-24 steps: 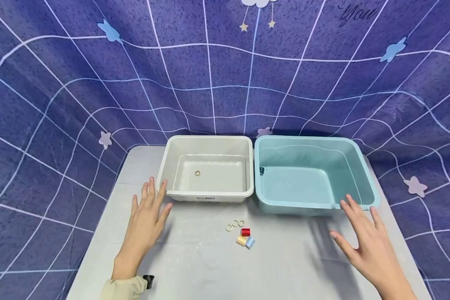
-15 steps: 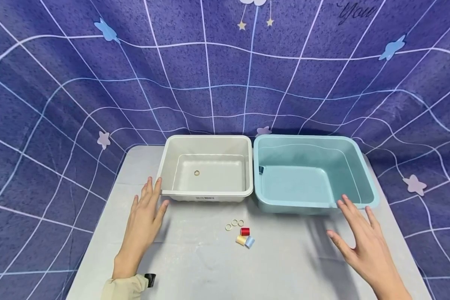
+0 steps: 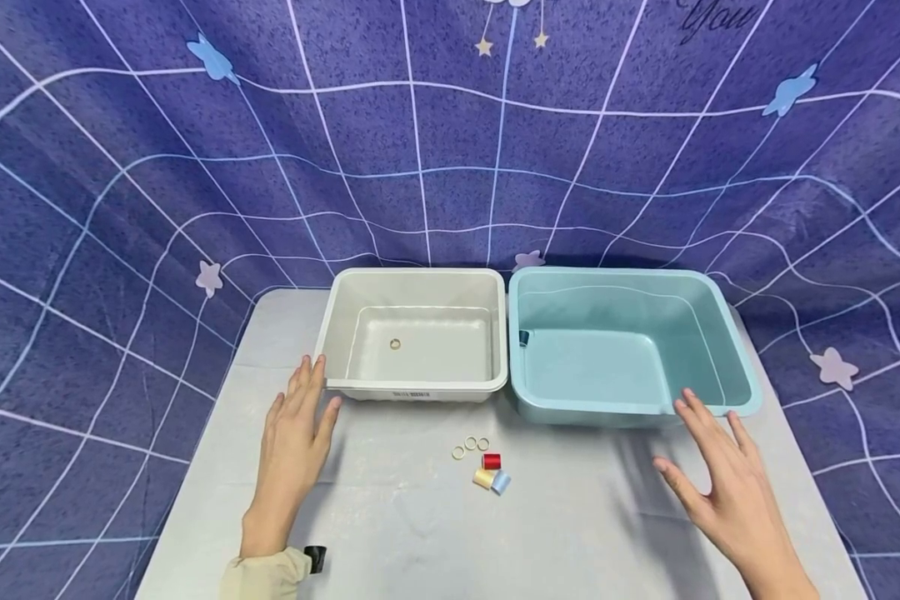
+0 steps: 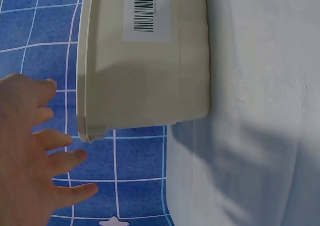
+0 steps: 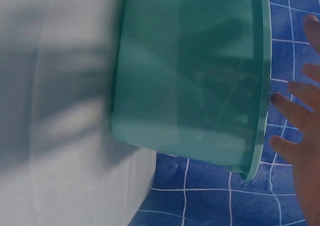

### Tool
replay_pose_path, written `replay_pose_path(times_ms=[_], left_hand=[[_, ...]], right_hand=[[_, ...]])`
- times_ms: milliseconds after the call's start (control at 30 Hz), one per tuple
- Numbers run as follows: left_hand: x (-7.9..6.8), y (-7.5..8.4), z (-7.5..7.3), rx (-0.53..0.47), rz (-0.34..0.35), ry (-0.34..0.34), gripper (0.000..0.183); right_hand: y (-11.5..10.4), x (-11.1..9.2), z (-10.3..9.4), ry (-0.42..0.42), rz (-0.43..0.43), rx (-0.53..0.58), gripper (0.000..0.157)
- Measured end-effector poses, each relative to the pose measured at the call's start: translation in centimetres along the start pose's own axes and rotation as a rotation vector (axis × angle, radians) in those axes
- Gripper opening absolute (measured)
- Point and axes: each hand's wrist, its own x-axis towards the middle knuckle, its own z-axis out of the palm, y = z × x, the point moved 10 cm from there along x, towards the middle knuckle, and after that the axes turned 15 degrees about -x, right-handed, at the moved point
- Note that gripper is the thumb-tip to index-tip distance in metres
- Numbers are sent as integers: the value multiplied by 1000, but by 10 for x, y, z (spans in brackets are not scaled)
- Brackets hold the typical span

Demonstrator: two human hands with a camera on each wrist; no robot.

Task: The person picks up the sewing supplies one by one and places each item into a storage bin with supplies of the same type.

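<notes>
Nearest the wearer, a pale beige sleeve [image 3: 264,577] and a dark wrist strap [image 3: 316,559] lead to the left hand [image 3: 291,454], whose extended fingers grasp nothing, beside the near left corner of the off-white plastic tub [image 3: 412,386]. The right hand [image 3: 729,493], likewise released with fingers spread, is at the near rim of the teal plastic tub [image 3: 596,407]; whether a fingertip touches it, I cannot tell.

Between the hands, a yellow spool [image 3: 483,479] and a light blue spool [image 3: 500,482] lie side by side, a red spool [image 3: 491,462] just behind them. Past these are three gold-coloured rings [image 3: 466,444].

Farther off, the tubs stand next to each other, off-white left, teal right. A barcode label [image 4: 144,11] marks the off-white one's front wall; inside is a single ring [image 3: 395,348]. A dark spool [image 3: 523,339] sits against the teal tub's left wall, its front wall standing between that spool and the right hand.

A pale grey tablecloth [image 3: 390,525] lies under everything, and behind hangs a blue-violet curtain [image 3: 457,196] with wavy grid lines and stars
</notes>
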Motion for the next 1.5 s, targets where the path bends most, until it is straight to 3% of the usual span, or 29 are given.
replay_pose_path(times_ms=[233, 367, 567, 833, 1067, 1300, 1500], left_hand=[[3, -4, -3, -65, -22, 91, 58], [4, -11, -6, -116, -71, 142, 56], [5, -21, -5, -167, -162, 179, 53], [9, -29, -5, -248, -226, 228, 49], [14, -39, -5, -325, -283, 259, 48], [14, -55, 0, -521, -391, 273, 49], [12, -68, 11, -826, -521, 273, 50]], right_hand=[[-5, 0, 3, -1, -1, 44, 74], [-8, -1, 3, 13, 3, 66, 73], [-16, 0, -1, 63, -9, 117, 70], [-29, 1, -7, 131, -40, 242, 60], [-37, 1, 1, 130, -58, 300, 56], [-47, -5, 16, 100, -87, 348, 51], [-55, -9, 29, 90, -102, 414, 48]])
